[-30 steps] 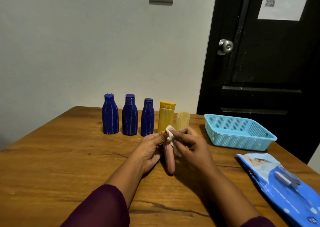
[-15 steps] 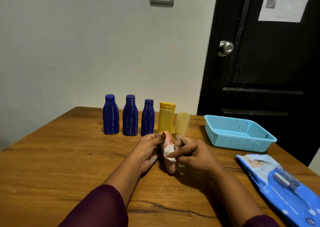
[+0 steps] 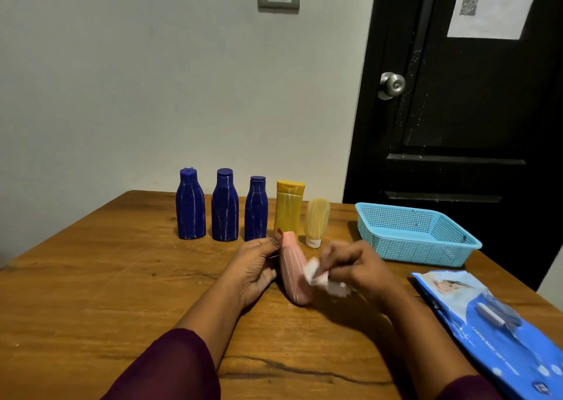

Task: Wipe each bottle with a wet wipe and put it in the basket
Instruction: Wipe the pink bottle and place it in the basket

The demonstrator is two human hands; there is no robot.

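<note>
- The salmon-pink soft plastic bottle [image 3: 292,267], streaked with thin pale lines along its length, is held tilted in front of the person, low over the middle of the wooden counter [image 3: 122,277]. Its cap end is up and its rounded lower end is down by the wood. I cannot tell whether it touches.
- The left hand [image 3: 256,265] has the bottle in its grip, thumb at the cap end and fingers curled in behind the body, steadying it from the left.
- The right hand [image 3: 359,265] is blurred, but its grip is closed tight on a small crumpled white wet wipe [image 3: 320,277], pinched in the fingertips and pressed to the bottle's right flank.
- To my eye, the wiping of this bottle is under way. The streaks on the side facing me suggest more rubbing is needed.
- The next move probably calls for the left hand to turn the bottle so the wipe reaches the far side, and then to carry it right to the basket.
- Behind the hands stands a row: three dark blue plastic bottles [image 3: 225,207] with whitish streaks, a mustard-yellow flip-cap bottle [image 3: 289,207], and a pale yellow squeeze tube [image 3: 316,220] standing on its white cap.
- The light blue perforated plastic basket [image 3: 426,247] sits to the right. I see no bottle in it, so I judge the task barely begun.
- A blue wet-wipe pack [image 3: 493,317] lies flat at the near right.
</note>
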